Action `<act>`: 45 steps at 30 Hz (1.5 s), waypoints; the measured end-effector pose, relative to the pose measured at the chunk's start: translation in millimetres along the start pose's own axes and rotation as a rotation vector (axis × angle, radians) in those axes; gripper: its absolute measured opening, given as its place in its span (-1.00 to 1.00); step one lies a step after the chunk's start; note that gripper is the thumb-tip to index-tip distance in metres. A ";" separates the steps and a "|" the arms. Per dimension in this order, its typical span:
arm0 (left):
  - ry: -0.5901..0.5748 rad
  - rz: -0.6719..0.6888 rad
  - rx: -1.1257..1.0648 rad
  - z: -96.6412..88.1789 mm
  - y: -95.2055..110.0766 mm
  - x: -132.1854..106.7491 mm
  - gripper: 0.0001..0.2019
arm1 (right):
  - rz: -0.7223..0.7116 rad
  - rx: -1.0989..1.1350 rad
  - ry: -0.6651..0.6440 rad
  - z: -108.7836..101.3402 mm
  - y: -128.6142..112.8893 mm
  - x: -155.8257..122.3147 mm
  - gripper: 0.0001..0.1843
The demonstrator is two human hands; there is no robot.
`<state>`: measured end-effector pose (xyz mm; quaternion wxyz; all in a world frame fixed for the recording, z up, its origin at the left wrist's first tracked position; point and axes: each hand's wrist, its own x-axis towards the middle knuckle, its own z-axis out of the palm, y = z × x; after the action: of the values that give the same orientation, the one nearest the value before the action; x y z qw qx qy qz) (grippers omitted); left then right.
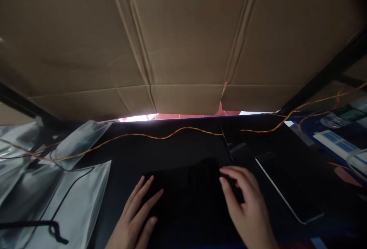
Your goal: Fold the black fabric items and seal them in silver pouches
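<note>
Head camera: one black cloth-like item (186, 199), on the black tabletop (123, 153), near middle, between the two hands; its outline is largely lost in shadow.
One left hand (136, 216), at the item's left side, fingers spread and gripping nothing.
One right hand (248, 203), at its right side, thumb and forefinger curved toward each other; whether they pinch an edge, I cannot tell.
One dark slab (235, 145), phone-like, beyond the right hand.
One pale-edged slab (288, 187), also phone-like, right of that hand.
One red-and-yellow wire (162, 138), running left to right across the far side, seemingly under the dark slab.
Clear plastic bags (88, 199), left, with a black cord (70, 191) across them.
Cardboard (186, 42), upright, far side.
Hazards, as I judge them: black on black hides the edges, so fingertips could miss the item or crease it; a wide rightward sweep could knock the pale-edged slab; a tug on the wire could drag the dark slab
</note>
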<state>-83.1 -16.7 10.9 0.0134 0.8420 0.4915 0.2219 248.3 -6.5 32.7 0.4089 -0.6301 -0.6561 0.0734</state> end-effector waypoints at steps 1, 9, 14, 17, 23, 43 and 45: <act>0.001 -0.012 0.006 -1.0 2.4 -0.1 -0.41 | 0.025 -0.040 0.004 -5.0 11.9 -0.4 -0.73; -0.012 -0.055 -0.014 -0.1 29.6 7.0 -0.33 | 0.036 -0.090 -0.127 7.2 9.1 -3.5 -0.64; -0.002 -0.031 -0.034 -6.8 23.3 8.9 -0.34 | 0.048 -0.100 -0.094 -1.9 -9.3 10.2 -0.63; -0.035 -0.005 -0.095 -13.0 21.0 10.4 -0.38 | 0.009 -0.149 -0.040 -21.7 -24.7 22.4 -0.67; -0.055 0.105 -0.207 -1.5 22.0 12.5 -0.40 | -0.243 -0.116 -0.106 -2.5 -83.0 23.6 -0.84; 0.077 -0.022 0.184 51.5 48.7 31.9 -0.28 | -0.426 -0.021 -0.552 17.8 -36.9 -10.8 -0.51; 0.061 -0.023 0.181 45.5 45.6 31.3 -0.28 | -0.505 -0.067 -0.564 18.4 -34.9 -9.9 -0.45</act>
<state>-15.0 -5.2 -7.9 -0.0755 0.8268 0.5195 0.2020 208.7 -14.4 37.6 0.1965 -0.4166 -0.8796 0.1193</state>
